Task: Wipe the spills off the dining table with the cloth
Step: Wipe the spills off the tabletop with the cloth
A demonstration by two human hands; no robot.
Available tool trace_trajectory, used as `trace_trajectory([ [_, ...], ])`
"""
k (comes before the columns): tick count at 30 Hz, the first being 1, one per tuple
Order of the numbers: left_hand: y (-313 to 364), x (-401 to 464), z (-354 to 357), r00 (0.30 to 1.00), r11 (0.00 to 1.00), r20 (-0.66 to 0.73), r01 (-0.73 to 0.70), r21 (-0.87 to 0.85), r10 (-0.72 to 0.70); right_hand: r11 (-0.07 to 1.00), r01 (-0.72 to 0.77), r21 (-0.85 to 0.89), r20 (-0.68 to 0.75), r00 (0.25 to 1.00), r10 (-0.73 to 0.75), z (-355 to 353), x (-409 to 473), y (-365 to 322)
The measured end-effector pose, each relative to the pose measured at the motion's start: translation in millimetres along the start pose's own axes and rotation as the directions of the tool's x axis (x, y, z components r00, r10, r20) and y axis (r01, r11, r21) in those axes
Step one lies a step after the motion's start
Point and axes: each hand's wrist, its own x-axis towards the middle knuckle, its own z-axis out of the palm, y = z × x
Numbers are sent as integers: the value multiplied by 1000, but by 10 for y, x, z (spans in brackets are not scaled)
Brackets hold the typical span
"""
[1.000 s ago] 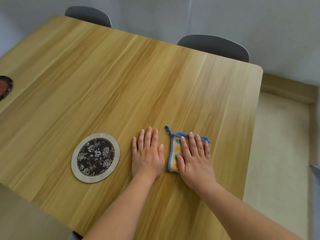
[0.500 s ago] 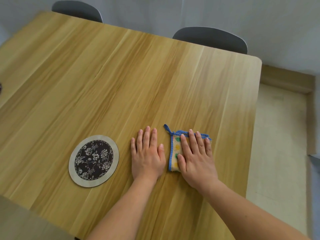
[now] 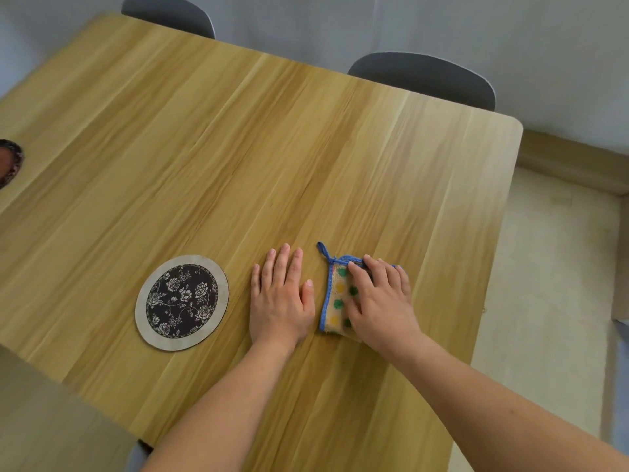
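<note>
A small folded cloth, beige with green and yellow dots and a blue hem with a loop, lies on the wooden dining table near its front right. My right hand rests on top of the cloth, fingers starting to curl over its far edge. My left hand lies flat on the bare wood just left of the cloth, fingers together, holding nothing. I see no distinct spill on the wood.
A round coaster with a dark floral centre lies left of my left hand. Another dark round item shows at the left edge. Two grey chairs stand at the table's far side. Beige floor lies to the right.
My right fingers have bent and bunched on the cloth's far edge instead of lying flat. The left hand stays put. The view has shifted slightly.
</note>
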Motion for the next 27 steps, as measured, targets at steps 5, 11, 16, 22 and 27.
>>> trace_trajectory([
  [5,0,-7,3,1000,1000,-5,1,-7,-1,997,76,15,53,996,-77,-217,151,79],
  [11,-3,-8,20,1000,1000,1,2,-19,-2,1000,3,-12,134,991,-1,-308,242,38],
  [16,-16,-11,7,1000,999,1,-3,-39,3,987,-62,-145,132,988,81,-372,280,11],
  [22,-27,-1,11,1000,999,-12,-27,-40,27,982,-61,-179,143,986,87,-432,167,-8],
  [27,-37,-18,-169,963,999,268,-26,-41,36,990,-61,-125,160,984,81,-704,-141,-167],
])
